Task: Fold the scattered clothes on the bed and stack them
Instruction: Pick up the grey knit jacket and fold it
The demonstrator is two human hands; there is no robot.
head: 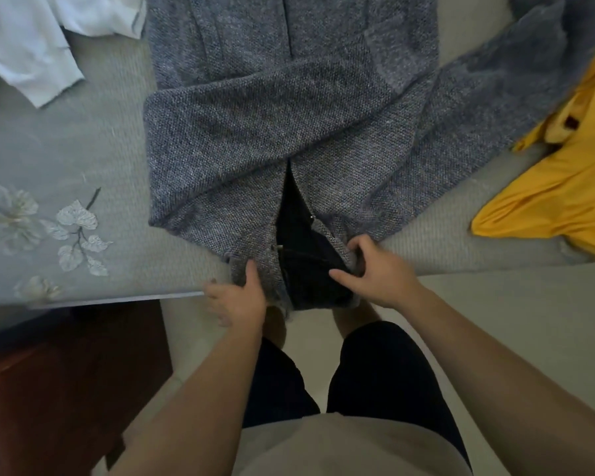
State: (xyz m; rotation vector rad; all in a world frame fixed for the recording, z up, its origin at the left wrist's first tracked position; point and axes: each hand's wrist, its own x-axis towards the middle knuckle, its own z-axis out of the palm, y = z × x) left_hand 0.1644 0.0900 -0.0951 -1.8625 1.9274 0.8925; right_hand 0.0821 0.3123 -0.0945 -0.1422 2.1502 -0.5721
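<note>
Grey cardigan [282, 132] overhangs the bed [83, 156] rim; left hand [237, 298] and right hand [378, 269] grasp its near edge with curled fingers.

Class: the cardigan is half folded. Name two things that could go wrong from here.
The cardigan overhangs the bed edge, gripped by the left hand and right hand; a loosened grip may let it slide off. One sleeve lies spread beside the yellow garment; folding upward now could drag that along.
</note>
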